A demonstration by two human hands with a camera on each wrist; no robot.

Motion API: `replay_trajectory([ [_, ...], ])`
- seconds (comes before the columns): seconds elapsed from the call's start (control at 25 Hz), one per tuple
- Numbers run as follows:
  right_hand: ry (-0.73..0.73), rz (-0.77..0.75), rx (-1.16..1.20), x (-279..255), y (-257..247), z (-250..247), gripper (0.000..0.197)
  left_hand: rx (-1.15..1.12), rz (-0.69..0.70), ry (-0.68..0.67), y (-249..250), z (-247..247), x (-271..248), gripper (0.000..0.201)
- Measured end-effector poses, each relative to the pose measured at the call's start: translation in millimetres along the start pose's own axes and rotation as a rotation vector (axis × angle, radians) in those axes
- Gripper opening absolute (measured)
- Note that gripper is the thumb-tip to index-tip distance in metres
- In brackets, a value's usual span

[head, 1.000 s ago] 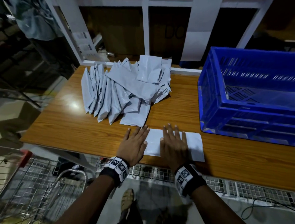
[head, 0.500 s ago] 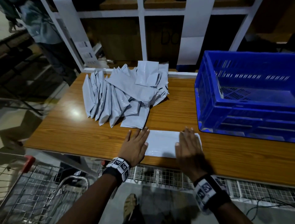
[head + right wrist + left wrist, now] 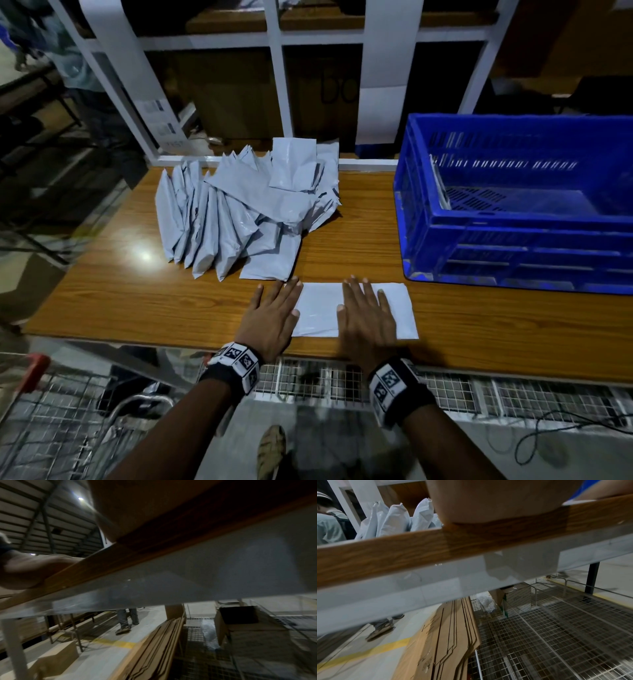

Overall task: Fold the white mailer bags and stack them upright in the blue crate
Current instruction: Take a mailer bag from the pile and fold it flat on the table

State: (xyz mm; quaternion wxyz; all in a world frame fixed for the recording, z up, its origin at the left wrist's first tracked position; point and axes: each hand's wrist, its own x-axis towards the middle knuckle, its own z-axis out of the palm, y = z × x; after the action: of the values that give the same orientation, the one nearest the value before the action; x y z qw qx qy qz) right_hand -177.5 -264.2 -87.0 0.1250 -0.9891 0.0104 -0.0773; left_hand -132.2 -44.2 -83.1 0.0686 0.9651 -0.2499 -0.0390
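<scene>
Since half a second ago the right hand [image 3: 368, 317] has slid back from the bag's right end toward its middle. Both palms lie flat, fingers straight, gripping nothing; the left hand [image 3: 274, 317] pins the left end of the folded mailer bag [image 3: 354, 310] at the table [image 3: 479, 329] edge, six o'clock from the pile [image 3: 246, 212]. To crease well, press firmly outward along the fold. The blue crate [image 3: 520, 205] waits at two o'clock.

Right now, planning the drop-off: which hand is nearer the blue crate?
Right. The right hand lies flat on the mailer bag, nearer the blue crate; the left hand presses its far end.
</scene>
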Motion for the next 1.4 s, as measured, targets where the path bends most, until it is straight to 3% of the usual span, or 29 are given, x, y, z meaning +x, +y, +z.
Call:
replay_trajectory([
  [0.28, -0.044, 0.175, -0.119, -14, 67, -17, 0.062, -0.066, 0.026, 0.027, 2, -4, 0, 0.061],
  [0.52, -0.224, 0.222, -0.026, -9, 59, -46, 0.065, -0.155, 0.026, 0.065, 7, -16, 5, 0.056],
  [0.68, -0.109, 0.162, 0.002, 7, 38, -59, 0.086, -0.183, -0.074, 0.165, 25, -32, 21, 0.041],
  [0.76, -0.15, 0.132, 0.164, 15, 24, -57, 0.082, -0.115, -0.116, 0.131, 31, -33, 28, 0.038],
  [0.84, -0.25, 0.198, 0.296, 21, 16, -55, 0.078, -0.032, -0.112, 0.074, 33, -31, 32, 0.038],
  [1.16, -0.406, 0.307, 0.093, 25, 4, -67, 0.08, -0.212, 0.023, -0.028, 10, -36, 42, 0.038],
  [1.28, -0.426, 0.385, 0.023, 22, -3, -67, 0.07, -0.223, 0.108, -0.032, 1, -42, 42, 0.022],
  [1.4, -0.385, 0.452, 0.132, 12, -4, -67, 0.053, -0.202, 0.111, -0.045, 2, -49, 45, 0.007],
])
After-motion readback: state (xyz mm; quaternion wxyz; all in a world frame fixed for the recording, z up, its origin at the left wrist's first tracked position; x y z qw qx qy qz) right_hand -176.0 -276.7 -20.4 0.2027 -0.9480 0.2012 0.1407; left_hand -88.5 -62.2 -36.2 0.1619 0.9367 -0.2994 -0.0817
